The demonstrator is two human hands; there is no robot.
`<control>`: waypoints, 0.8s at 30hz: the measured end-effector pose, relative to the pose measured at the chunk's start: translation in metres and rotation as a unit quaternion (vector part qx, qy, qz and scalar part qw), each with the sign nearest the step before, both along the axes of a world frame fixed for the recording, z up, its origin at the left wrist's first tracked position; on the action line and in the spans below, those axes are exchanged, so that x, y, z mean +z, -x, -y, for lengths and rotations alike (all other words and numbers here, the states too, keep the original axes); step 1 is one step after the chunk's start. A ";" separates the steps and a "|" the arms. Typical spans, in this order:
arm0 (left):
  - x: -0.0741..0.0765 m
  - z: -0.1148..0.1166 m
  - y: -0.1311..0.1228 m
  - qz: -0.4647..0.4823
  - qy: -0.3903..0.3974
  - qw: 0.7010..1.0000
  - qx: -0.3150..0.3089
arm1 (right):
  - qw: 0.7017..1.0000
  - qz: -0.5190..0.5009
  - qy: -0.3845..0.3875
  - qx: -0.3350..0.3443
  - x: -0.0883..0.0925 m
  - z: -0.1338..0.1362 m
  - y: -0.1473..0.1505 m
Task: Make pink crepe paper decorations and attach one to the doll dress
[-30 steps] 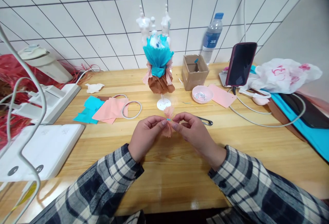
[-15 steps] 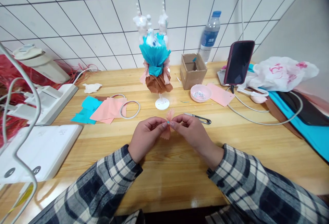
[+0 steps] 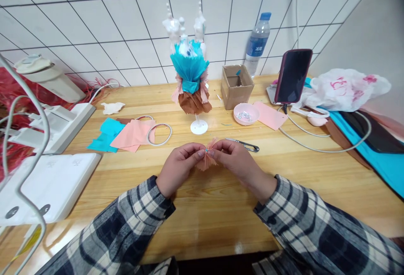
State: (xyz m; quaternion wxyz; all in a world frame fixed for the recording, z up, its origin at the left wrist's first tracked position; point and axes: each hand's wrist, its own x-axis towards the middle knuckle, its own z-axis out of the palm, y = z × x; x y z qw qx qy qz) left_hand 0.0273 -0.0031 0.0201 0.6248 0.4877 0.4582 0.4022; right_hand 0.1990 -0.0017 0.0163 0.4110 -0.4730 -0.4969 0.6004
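I watch my left grip point(image 3: 180, 165) and right grip point(image 3: 236, 161) pinch pink paper point(image 3: 206, 165) between them. Tugging hard could tear it.

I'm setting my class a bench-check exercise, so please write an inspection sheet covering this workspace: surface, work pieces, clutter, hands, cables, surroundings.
Surface: pale wooden table, glossy, with tiny scraps near the middle.
Work pieces: gathered pink piece, frilled, with something blue at its middle; snips lying beyond the right hand.
Clutter: pink sheets overlapping blue sheets; pink bowl of small shiny bits; cardboard box; upright bottle; propped phone.
Hands: left hand and right hand both pinch the gathered pink piece.
Cables: white cable passing in front of the power strip; pale cable looping at right.
Surroundings: white tiled wall behind; other people: nothing seen.
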 end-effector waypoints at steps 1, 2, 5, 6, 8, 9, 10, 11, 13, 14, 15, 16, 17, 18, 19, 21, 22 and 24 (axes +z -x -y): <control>0.000 0.000 0.000 0.012 0.011 1.000 -0.007 | 1.000 0.007 -0.002 -0.008 0.000 0.000 -0.001; -0.001 0.000 0.001 0.026 0.025 0.999 -0.017 | 1.000 0.012 -0.004 -0.016 0.000 0.000 -0.001; -0.001 -0.001 0.003 0.063 0.071 0.994 -0.051 | 1.000 0.013 -0.024 0.002 0.002 -0.002 -0.004; -0.001 -0.001 0.004 0.068 0.081 0.993 -0.058 | 0.999 0.022 -0.040 0.023 0.003 -0.003 -0.006; -0.002 -0.001 0.004 0.068 0.090 0.992 -0.064 | 0.994 0.061 -0.078 0.056 0.004 -0.004 -0.008; -0.002 -0.001 0.005 0.065 0.089 0.992 -0.066 | 0.990 0.085 -0.095 0.061 0.005 -0.005 -0.009; -0.001 -0.001 0.004 0.060 0.083 0.992 -0.070 | 0.987 0.106 -0.109 0.057 0.005 -0.005 -0.009; -0.001 -0.001 0.004 0.052 0.075 0.993 -0.076 | 0.985 0.122 -0.117 0.048 0.004 -0.006 -0.010; 0.000 -0.001 0.003 0.030 0.055 0.995 -0.083 | 0.983 0.132 -0.124 0.031 0.004 -0.006 -0.011; 0.000 -0.001 0.003 0.021 0.046 0.995 -0.085 | 0.984 0.128 -0.121 0.029 0.003 -0.007 -0.011; 0.001 -0.001 0.002 0.017 0.042 0.995 -0.085 | 0.987 0.115 -0.110 0.032 0.003 -0.007 -0.011; 0.001 -0.001 0.002 0.021 0.042 0.995 -0.084 | 0.990 0.093 -0.093 0.042 0.003 -0.007 -0.011; 0.002 -0.001 0.002 0.031 0.046 0.995 -0.083 | 0.994 0.068 -0.073 0.055 0.002 -0.007 -0.011; 0.002 0.000 0.002 0.042 0.052 0.994 -0.082 | 0.995 0.044 -0.055 0.067 0.003 -0.007 -0.011; 0.002 0.000 0.002 0.053 0.059 0.994 -0.081 | 0.996 0.030 -0.043 0.076 0.003 -0.007 -0.011; 0.002 -0.001 0.002 0.062 0.067 0.993 -0.074 | 0.995 0.036 -0.049 0.079 0.004 -0.007 -0.012; 0.002 -0.001 0.001 0.060 0.068 0.993 -0.069 | 0.994 0.051 -0.064 0.075 0.004 -0.007 -0.012; 0.002 -0.001 0.001 0.052 0.067 0.994 -0.065 | 0.991 0.083 -0.091 0.061 0.005 -0.006 -0.011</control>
